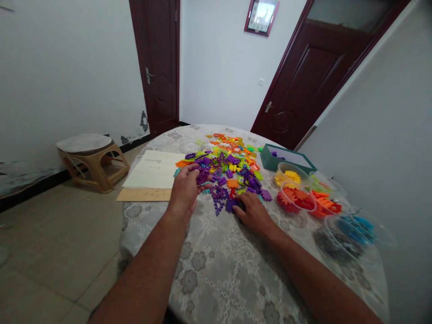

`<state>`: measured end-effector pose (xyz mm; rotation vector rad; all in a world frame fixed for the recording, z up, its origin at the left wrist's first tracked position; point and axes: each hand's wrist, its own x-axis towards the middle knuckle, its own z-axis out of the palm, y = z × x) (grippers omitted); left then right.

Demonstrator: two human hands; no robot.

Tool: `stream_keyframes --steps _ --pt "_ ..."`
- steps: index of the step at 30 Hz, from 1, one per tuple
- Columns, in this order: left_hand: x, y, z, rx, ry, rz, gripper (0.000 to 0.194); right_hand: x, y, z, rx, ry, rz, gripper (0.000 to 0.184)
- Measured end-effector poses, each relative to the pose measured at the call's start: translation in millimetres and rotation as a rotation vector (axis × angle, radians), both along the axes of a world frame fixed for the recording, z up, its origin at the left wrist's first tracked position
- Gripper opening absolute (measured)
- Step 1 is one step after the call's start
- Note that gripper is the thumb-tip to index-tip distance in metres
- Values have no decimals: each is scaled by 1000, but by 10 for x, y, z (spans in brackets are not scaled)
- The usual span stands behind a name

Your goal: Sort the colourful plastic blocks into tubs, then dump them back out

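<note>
A heap of plastic building pieces [232,183] in purple, green, yellow and orange lies on the table, many shaped like gears or toothed lattices. My left hand [184,186] is at the left side of the heap, its thumb and index finger closed on a purple lattice piece [202,174], other fingers spread below. My right hand [253,209] rests at the heap's near right edge, fingers curled down, thumb beside a dark purple toothed piece [231,205]. What lies under those fingers is hidden. Purple triangular lattice pieces [218,198] lie between the hands.
Clear tubs of sorted pieces stand at the right: yellow [288,177], red [297,199], orange [326,204], blue [357,227] and grey [337,243]. Behind them sits a green box [270,164] with purple pieces. Paper sheets [153,171] lie left; a stool [91,157] stands beyond.
</note>
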<state>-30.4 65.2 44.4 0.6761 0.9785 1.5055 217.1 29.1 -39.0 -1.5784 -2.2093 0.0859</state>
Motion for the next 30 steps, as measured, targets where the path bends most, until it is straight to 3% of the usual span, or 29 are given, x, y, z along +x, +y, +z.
stream_keyframes --steps 5,9,13,17,23,27,30 --pt "42 -9 -85 -44 -60 -48 25 -15 80 33 -111 437 -34 22" --pt "78 30 -158 -110 -101 -94 24 46 160 41 -198 909 -219 33" --pt "143 31 -180 -128 -126 -155 24 212 146 43 -250 1278 -305 42" --pt "201 -3 -198 -117 -111 -204 26 305 76 93 -256 1283 -309 45" --pt "249 -64 -223 -128 -77 -238 45 355 -61 94 -276 1249 -200 48" --pt "267 -104 -228 -136 -45 -272 54 477 -132 134 -176 1145 -219 42" --pt "275 -114 -228 -138 -22 -276 56 605 -150 240 -121 1073 -232 47"
